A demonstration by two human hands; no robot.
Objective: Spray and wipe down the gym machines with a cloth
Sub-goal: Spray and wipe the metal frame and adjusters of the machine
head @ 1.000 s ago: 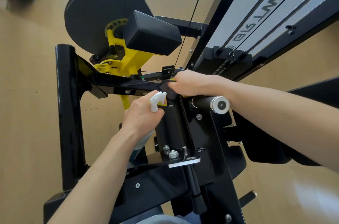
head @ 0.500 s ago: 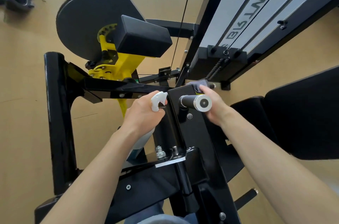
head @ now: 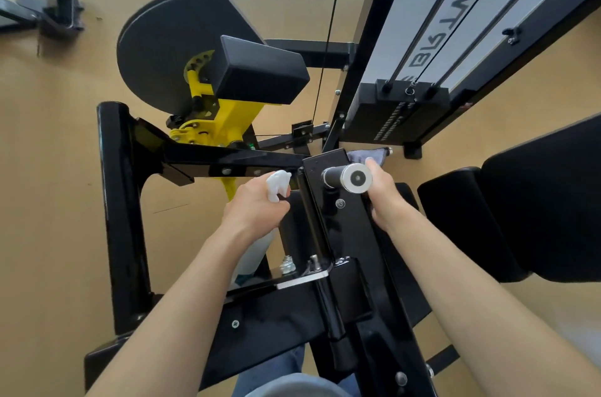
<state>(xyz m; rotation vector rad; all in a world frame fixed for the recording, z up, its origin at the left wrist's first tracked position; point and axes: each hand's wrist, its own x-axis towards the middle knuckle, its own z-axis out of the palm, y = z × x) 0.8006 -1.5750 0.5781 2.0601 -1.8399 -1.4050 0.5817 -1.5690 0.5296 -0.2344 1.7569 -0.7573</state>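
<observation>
I look down on a black and yellow gym machine [head: 338, 234]. My left hand [head: 257, 204] grips a spray bottle [head: 258, 253] by its white trigger head, just left of the black upright plate. My right hand [head: 385, 198] holds a grey cloth [head: 366, 155] against the right side of that plate, beside the black handle with a silver end cap [head: 356, 178]. Only the cloth's far end shows past my fingers; the rest is hidden behind the hand and handle.
A black pad [head: 260, 74] and round grey cam disc [head: 162, 51] sit on the yellow pivot ahead. The weight stack with cables [head: 400, 110] rises at the right. A black seat pad [head: 520, 208] lies to the right. Another machine's base [head: 42, 3] stands far left on the tan floor.
My right hand has carried the cloth from the crossbar left of the handle round to the right side of the plate, then slid a little back toward me. The left hand stayed in place.
</observation>
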